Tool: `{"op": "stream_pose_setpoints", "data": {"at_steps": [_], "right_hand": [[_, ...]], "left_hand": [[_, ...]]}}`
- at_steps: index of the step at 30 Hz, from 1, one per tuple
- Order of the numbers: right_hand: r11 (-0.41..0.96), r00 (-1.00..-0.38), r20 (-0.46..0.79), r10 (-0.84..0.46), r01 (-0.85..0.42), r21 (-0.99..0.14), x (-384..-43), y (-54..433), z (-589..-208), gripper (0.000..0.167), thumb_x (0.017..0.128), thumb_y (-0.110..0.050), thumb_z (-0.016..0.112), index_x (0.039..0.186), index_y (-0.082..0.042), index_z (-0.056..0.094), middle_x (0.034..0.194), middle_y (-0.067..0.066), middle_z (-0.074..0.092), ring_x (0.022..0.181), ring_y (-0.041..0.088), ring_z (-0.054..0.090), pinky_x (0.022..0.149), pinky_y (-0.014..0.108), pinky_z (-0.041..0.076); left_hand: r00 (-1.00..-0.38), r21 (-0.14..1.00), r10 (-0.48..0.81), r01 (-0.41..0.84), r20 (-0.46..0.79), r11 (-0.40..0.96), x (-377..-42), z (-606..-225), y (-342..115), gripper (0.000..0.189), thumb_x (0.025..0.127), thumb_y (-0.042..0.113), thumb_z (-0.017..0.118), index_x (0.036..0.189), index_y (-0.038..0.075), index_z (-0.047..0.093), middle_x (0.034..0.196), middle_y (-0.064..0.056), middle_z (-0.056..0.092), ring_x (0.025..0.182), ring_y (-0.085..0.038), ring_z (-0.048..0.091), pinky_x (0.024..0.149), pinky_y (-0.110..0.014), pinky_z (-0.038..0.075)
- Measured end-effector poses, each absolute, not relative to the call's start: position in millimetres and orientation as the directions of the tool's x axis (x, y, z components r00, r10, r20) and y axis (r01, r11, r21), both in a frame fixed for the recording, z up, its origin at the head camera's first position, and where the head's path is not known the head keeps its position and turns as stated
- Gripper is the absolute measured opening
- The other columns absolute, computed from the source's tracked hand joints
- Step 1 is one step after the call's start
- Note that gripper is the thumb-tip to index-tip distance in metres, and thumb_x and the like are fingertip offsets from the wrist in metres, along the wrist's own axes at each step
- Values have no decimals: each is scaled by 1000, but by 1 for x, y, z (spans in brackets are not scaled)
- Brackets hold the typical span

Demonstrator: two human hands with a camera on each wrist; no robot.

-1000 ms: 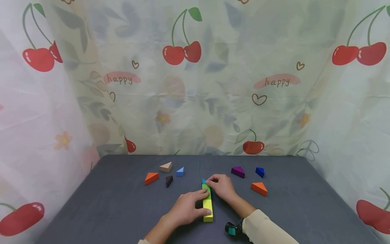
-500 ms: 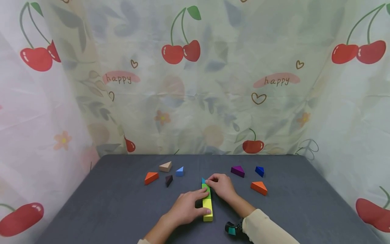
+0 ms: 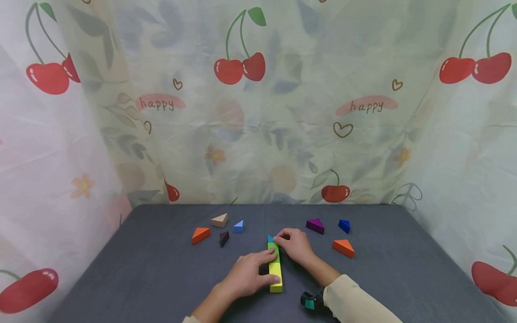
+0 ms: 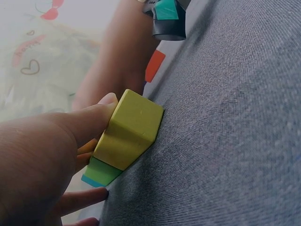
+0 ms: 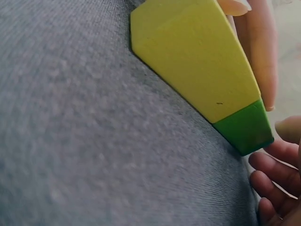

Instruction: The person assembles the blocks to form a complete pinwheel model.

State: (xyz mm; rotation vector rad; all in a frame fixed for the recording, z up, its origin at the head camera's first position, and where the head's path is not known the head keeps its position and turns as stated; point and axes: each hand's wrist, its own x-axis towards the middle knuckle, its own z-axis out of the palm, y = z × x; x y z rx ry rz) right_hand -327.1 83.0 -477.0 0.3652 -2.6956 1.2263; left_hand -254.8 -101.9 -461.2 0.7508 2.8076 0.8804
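Observation:
A yellow block (image 3: 275, 271), a green block (image 3: 273, 252) and a small blue triangular block (image 3: 270, 239) lie end to end in a row pointing away from me. My left hand (image 3: 247, 273) rests on the row from the left, its thumb on the yellow block and its fingers across the green one. In the left wrist view the thumb lies along the upper edge of the yellow block (image 4: 130, 127). At the far end my right hand (image 3: 296, 246) pinches the blue block between thumb and fingertip. The right wrist view hides that block behind the green block (image 5: 245, 128).
On the dark cloth-covered table (image 3: 161, 278), an orange block (image 3: 200, 235), a tan block (image 3: 220, 220), a dark block (image 3: 224, 238) and a light blue block (image 3: 238, 227) lie left. Right lie purple (image 3: 315, 226), dark blue (image 3: 344, 226) and orange blocks (image 3: 343, 248). A printed curtain (image 3: 258, 134) surrounds the table.
The right forearm, with the black and teal device at its wrist, has shifted slightly to the right. Both hands otherwise stay at the row, and the loose blocks lie where they were.

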Motion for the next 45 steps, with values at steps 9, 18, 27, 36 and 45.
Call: {"op": "stream_pose_setpoints", "data": {"at_steps": [9,18,27,36,45], "right_hand": [[628,-946,278,-167,-320,-709,-331,92,-463,6,90,-19,71,85,-17,74,81,-6,67,72,12,55,69,35,47],[638,-941,302,-151,-326,-697,-335,108,-444,5,91,-20,71,88,-17,74,83,-7,67,74,13,57,71,34,51],[713,-904,381,-192,-396,-579,-342,131,-440,5,90,-19,71,94,-15,72,86,-5,64,76,15,55,71,34,50],[801,-859,431,-278,-454,-389,-357,158,-447,18,87,-18,75,104,-11,74,104,5,68,97,26,56,86,46,46],[821,-856,349,-381,-487,-299,-370,182,-450,19,87,-16,73,105,-11,74,120,11,65,114,35,53,94,59,37]], "left_hand": [[-879,553,473,421,53,719,-254,-459,-101,65,85,57,66,140,24,56,146,10,46,130,-24,47,101,-55,34],[-880,554,471,424,65,716,-254,-459,-103,64,85,55,68,139,23,56,146,10,47,130,-22,47,101,-54,34],[-882,548,469,419,55,724,-254,-460,-103,64,84,56,67,139,24,57,145,11,47,129,-22,48,100,-53,34],[-879,554,475,413,36,723,-253,-460,-102,65,84,58,66,140,25,56,146,13,45,130,-22,47,101,-54,34],[-878,555,477,415,38,721,-253,-459,-101,65,84,57,67,140,26,55,146,14,45,131,-21,46,101,-54,34]]}}
